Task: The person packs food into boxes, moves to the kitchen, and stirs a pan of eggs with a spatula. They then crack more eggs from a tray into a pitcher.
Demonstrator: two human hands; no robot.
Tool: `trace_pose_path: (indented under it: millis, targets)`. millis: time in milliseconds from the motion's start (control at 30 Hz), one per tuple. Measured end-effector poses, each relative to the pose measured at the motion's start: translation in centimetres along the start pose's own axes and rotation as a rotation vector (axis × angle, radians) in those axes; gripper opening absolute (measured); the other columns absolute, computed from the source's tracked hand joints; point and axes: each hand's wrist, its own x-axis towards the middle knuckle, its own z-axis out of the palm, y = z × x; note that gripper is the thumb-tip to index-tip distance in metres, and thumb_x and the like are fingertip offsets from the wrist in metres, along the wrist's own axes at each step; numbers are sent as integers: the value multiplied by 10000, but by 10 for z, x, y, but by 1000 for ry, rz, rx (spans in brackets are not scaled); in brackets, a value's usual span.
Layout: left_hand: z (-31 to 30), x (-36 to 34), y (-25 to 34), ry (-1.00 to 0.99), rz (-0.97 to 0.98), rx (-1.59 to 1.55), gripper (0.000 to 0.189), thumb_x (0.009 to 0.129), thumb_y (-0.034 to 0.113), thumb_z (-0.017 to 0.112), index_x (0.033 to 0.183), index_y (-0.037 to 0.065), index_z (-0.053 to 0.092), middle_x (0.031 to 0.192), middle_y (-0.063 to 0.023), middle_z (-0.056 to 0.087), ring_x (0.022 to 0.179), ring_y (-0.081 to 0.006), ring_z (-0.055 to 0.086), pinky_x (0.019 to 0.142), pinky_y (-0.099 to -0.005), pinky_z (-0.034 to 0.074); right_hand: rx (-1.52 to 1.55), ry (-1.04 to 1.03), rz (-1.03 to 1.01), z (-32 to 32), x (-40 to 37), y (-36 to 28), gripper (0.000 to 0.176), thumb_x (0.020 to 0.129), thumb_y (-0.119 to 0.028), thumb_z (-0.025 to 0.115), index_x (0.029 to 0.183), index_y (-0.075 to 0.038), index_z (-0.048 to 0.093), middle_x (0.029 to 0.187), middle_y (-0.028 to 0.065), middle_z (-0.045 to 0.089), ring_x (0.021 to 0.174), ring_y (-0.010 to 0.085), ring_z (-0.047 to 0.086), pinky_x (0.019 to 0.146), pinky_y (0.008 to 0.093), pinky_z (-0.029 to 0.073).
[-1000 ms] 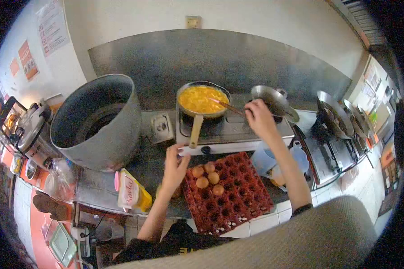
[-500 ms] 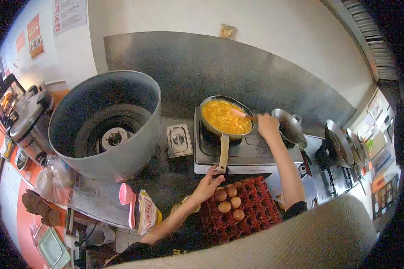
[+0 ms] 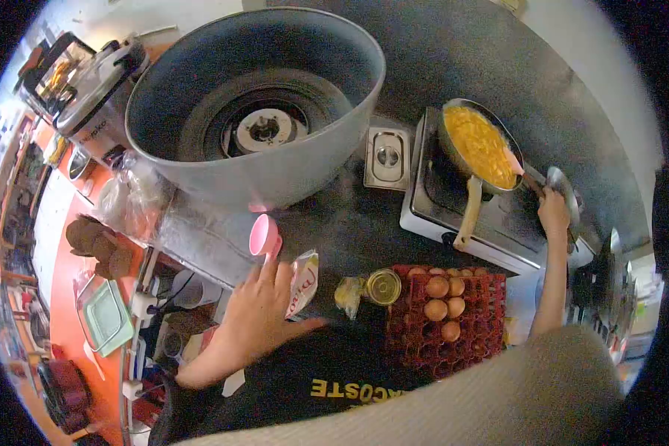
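Observation:
My left hand [image 3: 259, 316] reaches over the counter with fingers stretched and thumb spread. Its fingertips are at a pink scoop [image 3: 263, 235], whose handle is hidden behind them. Beside that hand lies a white and yellow packet [image 3: 303, 286] with red lettering. My right hand [image 3: 552, 212] is closed around the dark handle of a spatula with a pale pink head [image 3: 514, 162]. That head rests in yellow egg [image 3: 474, 141] inside a frying pan [image 3: 444, 141]. The pan sits tilted in view on a gas stove [image 3: 431, 195], its beige handle [image 3: 470, 212] pointing towards me, untouched.
A large grey drum [image 3: 238, 178] stands behind my left hand, with a lidded steel container [image 3: 387, 157] to its right. Brown eggs [image 3: 436, 308] sit in a red tray [image 3: 483, 320] near my body, next to a glass jar [image 3: 383, 287]. Another metal pan [image 3: 563, 186] is at right.
My left hand has gone from the pan handle's end leftwards to the pink scoop. My right hand keeps its hold on the spatula in the pan. The view has turned left.

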Motion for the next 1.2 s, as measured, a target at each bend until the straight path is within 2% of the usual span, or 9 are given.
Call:
trace_pose_path:
  millis: [100, 200, 300, 600, 700, 833, 900, 1000, 1200]
  targets:
    - [25, 12, -20, -321, -186, 3, 273, 827, 218, 607, 1048, 62, 571, 856, -201, 620, 832, -406, 609, 707, -479, 490, 20, -39, 64, -22, -2, -19, 232, 864, -177, 559, 1071, -76, 581, 950, 167, 622, 897, 356, 621, 744, 469, 510]
    - [34, 36, -22, -85, -32, -12, 244, 816, 158, 568, 1043, 67, 576, 760, -201, 622, 741, -425, 608, 649, -488, 493, -10, -90, 99, -24, -4, -23, 253, 868, -183, 550, 1102, -93, 574, 946, 174, 626, 870, 360, 629, 720, 472, 516]
    - [44, 78, -30, -93, 127, 0, 243, 800, 150, 558, 1023, 56, 583, 825, -194, 633, 776, -416, 611, 688, -482, 491, -39, -70, 85, -17, -6, -22, 252, 864, -183, 540, 1105, -116, 571, 950, 164, 618, 809, 354, 645, 675, 468, 528]
    - [53, 139, 4, 191, 86, 141, 225, 815, 163, 588, 995, 44, 524, 981, -161, 573, 901, -379, 584, 714, -484, 487, 22, 24, 141, -54, -26, -26, 281, 854, -145, 526, 1126, -170, 592, 965, 162, 601, 786, 344, 650, 656, 444, 530]
    - [35, 134, 52, 452, 413, -127, 277, 808, 169, 624, 1009, 19, 506, 1036, -174, 517, 998, -376, 517, 817, -462, 459, 7, 46, 169, -51, -19, -20, 303, 847, -162, 574, 1148, -200, 585, 914, 151, 600, 763, 356, 639, 657, 449, 518]
    - [106, 161, 96, 255, 644, -615, 490, 854, 250, 634, 1182, -38, 410, 1107, -218, 486, 1091, -379, 464, 955, -403, 398, 46, 28, 230, -26, -14, -22, 304, 853, -181, 558, 1151, -217, 600, 898, 170, 618, 757, 373, 643, 676, 459, 524]
    - [180, 183, 104, 258, 449, -542, 486, 897, 296, 596, 1267, 50, 400, 1093, -119, 524, 1055, -263, 512, 909, -390, 423, 150, -196, 275, -39, -13, -31, 251, 843, -158, 534, 1061, -178, 658, 947, 190, 652, 850, 364, 647, 725, 444, 531]
    - [212, 215, 116, -567, 1, -1481, 369, 938, 302, 537, 1236, 114, 425, 1020, -45, 556, 905, -183, 553, 819, -338, 474, 380, -66, 164, -22, -22, -27, 206, 830, -199, 576, 998, -134, 676, 847, 191, 660, 822, 369, 645, 734, 446, 522]
    - [200, 221, 126, -845, -158, -1816, 164, 974, 258, 468, 981, 127, 369, 818, 9, 413, 593, -66, 379, 497, -216, 357, 700, -113, 167, -25, -31, -54, 249, 822, -196, 602, 1041, -97, 669, 814, 207, 655, 732, 362, 643, 687, 417, 503]
